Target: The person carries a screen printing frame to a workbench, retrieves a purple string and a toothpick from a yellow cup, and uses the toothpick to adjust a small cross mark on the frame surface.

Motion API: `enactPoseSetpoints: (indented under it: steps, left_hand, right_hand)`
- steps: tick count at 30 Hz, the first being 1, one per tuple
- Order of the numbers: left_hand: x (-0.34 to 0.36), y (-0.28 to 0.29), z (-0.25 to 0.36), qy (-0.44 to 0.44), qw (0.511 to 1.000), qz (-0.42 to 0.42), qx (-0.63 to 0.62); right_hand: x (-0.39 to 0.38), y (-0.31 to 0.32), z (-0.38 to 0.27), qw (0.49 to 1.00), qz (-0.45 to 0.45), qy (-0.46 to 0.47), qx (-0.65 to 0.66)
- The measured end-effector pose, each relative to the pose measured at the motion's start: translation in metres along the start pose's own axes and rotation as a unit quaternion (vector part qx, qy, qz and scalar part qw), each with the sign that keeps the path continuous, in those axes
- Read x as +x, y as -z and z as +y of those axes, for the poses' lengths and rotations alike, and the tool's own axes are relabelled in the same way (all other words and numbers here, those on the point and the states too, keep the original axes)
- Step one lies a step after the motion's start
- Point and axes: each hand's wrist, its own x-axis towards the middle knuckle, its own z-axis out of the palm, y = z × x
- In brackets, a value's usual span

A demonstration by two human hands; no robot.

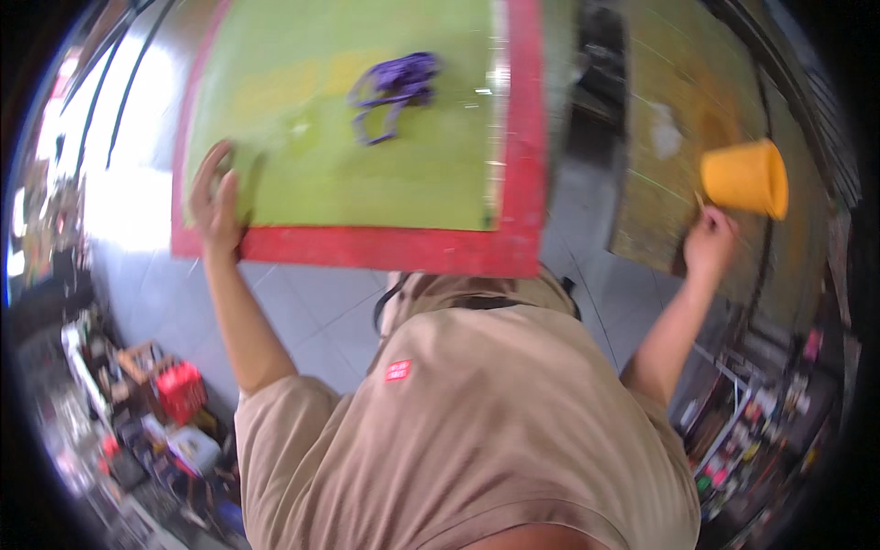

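My left hand (217, 203) is at the left edge of a green board (321, 188) with a red border (394, 247), its fingers apart and nothing in them. On the green surface lies a loose bundle of purple cord (403, 78), part of it forming a loop. To the right, my right hand (712, 243) has its fingers curled together just below a yellow-orange cup (741, 177). A thin yellowish piece (699, 198) sticks out by the fingertips; its kind is unclear. Whether the hand touches the cup cannot be made out.
A worn brownish-yellow board (660, 206) lies under the cup, with a whitish patch on it. Grey floor tiles (587, 266) show between the two boards. At lower left stand a red box (181, 391) and assorted clutter; a rack (733, 412) with small colourful items is at lower right.
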Motion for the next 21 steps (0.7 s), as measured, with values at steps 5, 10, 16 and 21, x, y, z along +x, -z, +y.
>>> enactPoseSetpoints:
  steps: [5,10,16,21]
  left_hand:
    - [-0.003,-0.01,0.025,-0.049,0.998,-0.021,-0.03]
    - [0.018,-0.022,0.017,-0.071,0.996,-0.039,-0.034]
    - [0.02,-0.003,0.004,-0.062,0.995,-0.041,-0.07]
    - [0.017,-0.007,0.005,-0.04,0.995,-0.038,-0.086]
  right_hand:
    - [-0.006,0.029,-0.047,0.914,-0.041,-0.058,0.4]
    - [-0.031,0.047,-0.206,0.741,-0.27,-0.023,0.614]
    - [-0.056,0.034,-0.364,0.805,-0.199,0.335,0.448]
    - [-0.07,0.018,-0.387,0.836,-0.133,0.392,0.36]
